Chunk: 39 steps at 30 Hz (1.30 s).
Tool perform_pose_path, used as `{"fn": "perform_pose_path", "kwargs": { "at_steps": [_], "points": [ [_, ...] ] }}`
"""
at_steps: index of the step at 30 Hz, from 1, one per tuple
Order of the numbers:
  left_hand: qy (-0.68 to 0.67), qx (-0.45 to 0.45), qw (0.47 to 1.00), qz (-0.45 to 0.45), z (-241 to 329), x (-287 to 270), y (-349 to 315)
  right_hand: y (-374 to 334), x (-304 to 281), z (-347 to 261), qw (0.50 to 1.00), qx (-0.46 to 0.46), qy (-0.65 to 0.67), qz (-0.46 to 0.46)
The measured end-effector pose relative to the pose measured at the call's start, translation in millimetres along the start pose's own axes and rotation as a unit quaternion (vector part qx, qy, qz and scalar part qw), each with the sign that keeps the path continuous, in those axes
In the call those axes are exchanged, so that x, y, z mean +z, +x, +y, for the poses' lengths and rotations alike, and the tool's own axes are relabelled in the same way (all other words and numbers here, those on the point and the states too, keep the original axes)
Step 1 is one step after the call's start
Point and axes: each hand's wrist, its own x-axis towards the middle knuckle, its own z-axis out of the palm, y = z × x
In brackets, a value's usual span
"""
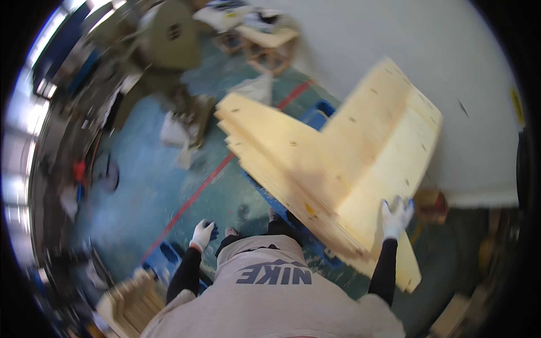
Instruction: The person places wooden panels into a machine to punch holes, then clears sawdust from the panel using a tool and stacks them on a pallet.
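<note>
A stack of pale plywood panels (293, 146) rests on a blue support (265, 194), just in front of me and to the right. On top lies a bent or L-shaped pair of panels (389, 127) with small dark marks along the edges. My right hand (397, 218), in a white glove with blue fingertips, lies with spread fingers on the near right part of the top panel. My left hand (203, 234), gloved in white with a dark blue palm, hangs beside my body. Its fingers are loosely bent and slightly blurred, and nothing shows in them.
Behind the panels stands a white wall (451, 67). A red line (197, 194) crosses the green floor. At lower left is a stack of curved wooden pieces (132, 301) by a blue frame (163, 256). Far off stand a wooden stool (270, 42) and machinery (169, 39).
</note>
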Motion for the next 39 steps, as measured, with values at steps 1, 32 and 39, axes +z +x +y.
{"fn": "perform_pose_path", "kwargs": {
  "at_steps": [1,32,39],
  "points": [
    [0.037,0.028,0.999,0.012,2,0,-8,1,14,4,0.997,-0.028,0.027,0.064],
    [-0.090,-0.283,0.580,0.759,-312,-911,-258,-602,46,-689,0.630,-0.476,0.095,-0.606],
    [-0.152,-0.131,0.541,0.817,-331,-814,-286,-679,72,-774,0.516,-0.547,0.101,-0.651]
  ]
}}
